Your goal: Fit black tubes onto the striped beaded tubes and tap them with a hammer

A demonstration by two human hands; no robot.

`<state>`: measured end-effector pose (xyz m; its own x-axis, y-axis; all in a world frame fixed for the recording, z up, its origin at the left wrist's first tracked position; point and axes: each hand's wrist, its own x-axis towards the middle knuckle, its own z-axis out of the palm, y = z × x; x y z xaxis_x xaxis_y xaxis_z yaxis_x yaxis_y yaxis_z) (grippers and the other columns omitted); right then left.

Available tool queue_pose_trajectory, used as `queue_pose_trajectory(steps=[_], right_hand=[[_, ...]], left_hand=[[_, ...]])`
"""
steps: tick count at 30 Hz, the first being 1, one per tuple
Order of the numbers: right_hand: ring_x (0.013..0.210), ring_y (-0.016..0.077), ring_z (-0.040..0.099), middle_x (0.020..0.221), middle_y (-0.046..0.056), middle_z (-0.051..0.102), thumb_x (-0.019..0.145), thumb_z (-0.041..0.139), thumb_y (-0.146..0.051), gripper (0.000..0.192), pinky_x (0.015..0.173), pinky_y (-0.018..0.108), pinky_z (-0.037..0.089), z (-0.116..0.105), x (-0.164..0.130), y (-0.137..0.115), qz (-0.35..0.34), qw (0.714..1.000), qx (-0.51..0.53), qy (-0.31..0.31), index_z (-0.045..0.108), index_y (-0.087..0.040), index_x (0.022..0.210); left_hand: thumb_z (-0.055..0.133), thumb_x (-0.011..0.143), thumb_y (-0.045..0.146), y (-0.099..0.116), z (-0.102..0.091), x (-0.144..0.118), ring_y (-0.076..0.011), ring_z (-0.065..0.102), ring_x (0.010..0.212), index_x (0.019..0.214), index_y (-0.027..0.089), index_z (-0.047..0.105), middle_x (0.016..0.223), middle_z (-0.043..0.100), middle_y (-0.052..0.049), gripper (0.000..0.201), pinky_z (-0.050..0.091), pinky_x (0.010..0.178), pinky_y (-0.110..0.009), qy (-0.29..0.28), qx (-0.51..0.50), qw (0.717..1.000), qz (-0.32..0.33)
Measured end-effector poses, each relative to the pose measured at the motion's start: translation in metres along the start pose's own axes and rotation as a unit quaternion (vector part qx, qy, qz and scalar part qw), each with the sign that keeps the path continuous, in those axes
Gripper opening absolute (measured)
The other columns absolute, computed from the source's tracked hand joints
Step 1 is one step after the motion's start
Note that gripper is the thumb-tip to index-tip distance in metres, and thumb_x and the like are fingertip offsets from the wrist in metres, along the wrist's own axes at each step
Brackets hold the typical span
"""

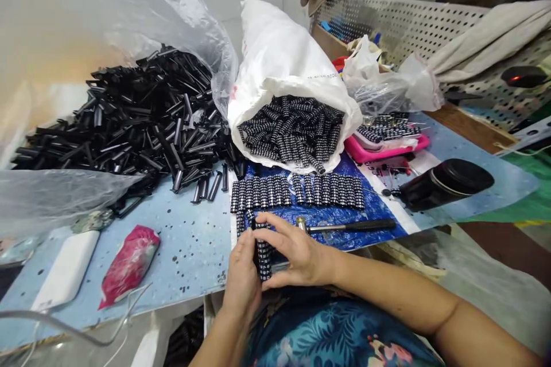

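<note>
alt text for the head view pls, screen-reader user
Both hands, left and right, grip a black patterned tube at a blue table's edge. Behind: a row of tubes, a hammer, a white sack of tubes, a heap of black parts.

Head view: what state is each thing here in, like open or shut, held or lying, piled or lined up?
Left hand: closed on the studded black piece.
Right hand: gripping the same piece.
Studded black piece: held upright between both hands.
White sack: open, tipped over, studded pieces spilling out.
Row of studded pieces: lined up side by side.
Black tubes: loose heap.
Hammer: lying flat, untouched.
Pink tray: filled.
</note>
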<state>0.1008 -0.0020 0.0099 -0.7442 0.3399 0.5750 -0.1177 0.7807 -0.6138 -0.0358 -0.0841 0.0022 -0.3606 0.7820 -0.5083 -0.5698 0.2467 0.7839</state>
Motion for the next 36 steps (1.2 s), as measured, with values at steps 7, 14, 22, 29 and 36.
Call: queue_pose_trajectory(steps=[7, 14, 22, 29, 36], right_hand=[[0.137, 0.0312, 0.039, 0.142, 0.027, 0.037, 0.091, 0.065, -0.05, 0.081, 0.109, 0.041, 0.044, 0.002, -0.004, 0.003, -0.003, 0.999, -0.053, 0.01, 0.03, -0.008, 0.149], [0.139, 0.0339, 0.036, 0.142, 0.03, 0.036, 0.092, 0.066, -0.046, 0.082, 0.112, 0.048, 0.04, 0.01, -0.016, 0.005, 0.0, 0.996, -0.087, 0.011, 0.027, -0.003, 0.149], [0.138, 0.0321, 0.038, 0.141, 0.028, 0.039, 0.086, 0.069, -0.055, 0.091, 0.112, 0.045, 0.041, 0.016, -0.013, 0.003, 0.022, 0.999, -0.03, 0.039, 0.027, -0.005, 0.149], [0.138, 0.032, 0.037, 0.144, 0.025, 0.041, 0.088, 0.063, -0.063, 0.094, 0.115, 0.051, 0.034, -0.006, -0.017, 0.003, 0.03, 0.994, -0.098, -0.03, 0.023, -0.007, 0.152], [0.09, 0.0242, 0.061, 0.101, 0.012, 0.064, 0.102, 0.05, -0.027, 0.019, 0.081, 0.04, 0.05, -0.067, -0.102, 0.018, 0.184, 0.909, -0.347, -0.139, 0.061, -0.013, 0.109]], left_hand=[[0.091, 0.056, 0.045, 0.008, 0.0, -0.002, -0.0179, 0.064, 0.085, 0.1, 0.018, 0.071, 0.095, 0.069, -0.004, 0.056, 0.052, 0.081, -0.03, -0.04, -0.081, 0.992, -0.092], [0.085, 0.063, 0.053, 0.0, -0.021, 0.004, -0.016, 0.065, 0.086, 0.102, 0.015, 0.074, 0.094, 0.072, -0.006, 0.056, 0.052, 0.082, -0.025, -0.032, 0.072, 0.997, -0.015], [0.086, 0.063, 0.05, 0.009, -0.016, -0.003, -0.0185, 0.068, 0.079, 0.102, 0.012, 0.068, 0.092, 0.071, -0.009, 0.057, 0.055, 0.073, -0.029, -0.086, -0.016, 0.99, -0.111], [0.086, 0.061, 0.052, 0.009, -0.034, -0.001, -0.018, 0.066, 0.072, 0.109, 0.016, 0.057, 0.09, 0.07, -0.007, 0.067, 0.054, 0.069, -0.031, -0.047, 0.002, 0.997, -0.062], [0.067, 0.081, 0.044, 0.026, -0.123, 0.038, -0.0215, 0.062, 0.092, 0.103, 0.017, 0.07, 0.099, 0.069, -0.008, 0.035, 0.044, 0.088, -0.037, 0.086, 0.462, 0.849, 0.242]])
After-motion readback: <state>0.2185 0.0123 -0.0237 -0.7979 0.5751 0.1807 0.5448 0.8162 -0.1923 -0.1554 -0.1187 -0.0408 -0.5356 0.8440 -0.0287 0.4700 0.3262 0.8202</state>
